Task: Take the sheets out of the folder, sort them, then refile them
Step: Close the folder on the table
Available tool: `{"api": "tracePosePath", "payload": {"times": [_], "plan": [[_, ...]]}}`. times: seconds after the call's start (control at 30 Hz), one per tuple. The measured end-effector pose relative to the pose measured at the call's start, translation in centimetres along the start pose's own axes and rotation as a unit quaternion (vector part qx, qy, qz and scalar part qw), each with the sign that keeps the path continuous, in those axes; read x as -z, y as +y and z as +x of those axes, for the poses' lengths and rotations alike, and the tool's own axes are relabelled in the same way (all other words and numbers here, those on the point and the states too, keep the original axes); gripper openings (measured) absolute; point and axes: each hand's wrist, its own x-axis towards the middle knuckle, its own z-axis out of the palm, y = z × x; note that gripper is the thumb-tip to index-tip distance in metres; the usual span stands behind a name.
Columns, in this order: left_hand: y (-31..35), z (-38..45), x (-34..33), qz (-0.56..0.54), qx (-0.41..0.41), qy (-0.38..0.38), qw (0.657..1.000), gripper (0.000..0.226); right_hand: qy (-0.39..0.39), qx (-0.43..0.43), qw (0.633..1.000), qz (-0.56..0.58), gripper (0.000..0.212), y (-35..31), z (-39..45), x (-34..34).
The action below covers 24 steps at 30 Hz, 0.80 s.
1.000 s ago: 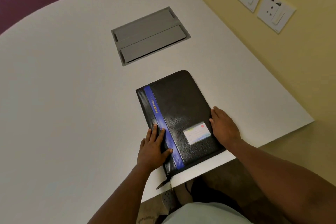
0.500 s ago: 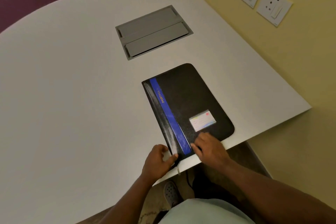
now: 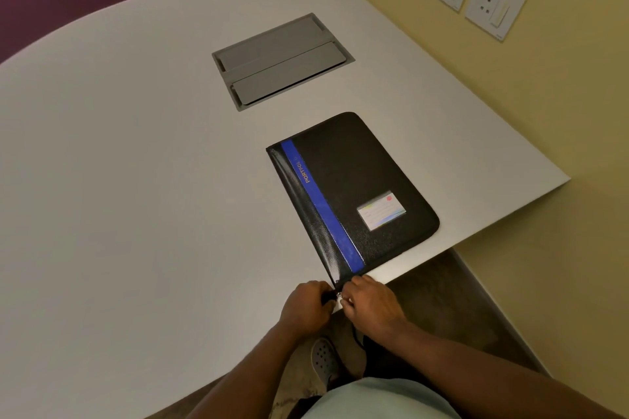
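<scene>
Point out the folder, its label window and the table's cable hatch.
folder [image 3: 343,177], head view, black cover
label window [image 3: 381,210], head view, centre of card
cable hatch [image 3: 282,61], head view, grey lid

The person has bare forearms, a pale light-green garment [image 3: 377,398] at six o'clock, and a grey perforated clog [image 3: 323,359].

Black folder [image 3: 360,180] — closed, flat

The folder [image 3: 354,194] is black with a blue stripe lettered in gold. It lies on a plain white worktop [image 3: 136,180] with a grey hatch [image 3: 282,61]; the wall [image 3: 544,95] is yellow.
</scene>
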Motion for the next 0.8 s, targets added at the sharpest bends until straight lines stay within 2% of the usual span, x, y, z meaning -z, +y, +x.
{"api": "tracePosePath", "payload": {"times": [0.17,0.4,0.63,0.8], "plan": [[0.2,-0.1,-0.2,0.023,0.016,0.016,0.999,0.023,0.018,-0.048,0.998,0.029,0.018,0.0,-0.2,0.4],[0.2,-0.1,-0.1,0.050,0.031,0.021,0.998,0.026,0.014,-0.169,0.983,0.065,0.015,0.4,0.1,1.7],[0.2,0.1,0.5,0.058,0.046,0.016,0.997,0.027,0.033,-0.310,0.942,0.126,0.020,2.8,0.1,3.4],[0.3,0.2,0.6,0.070,0.053,0.012,0.996,0.027,0.048,-0.350,0.926,0.135,0.020,6.2,0.1,5.1]]}}
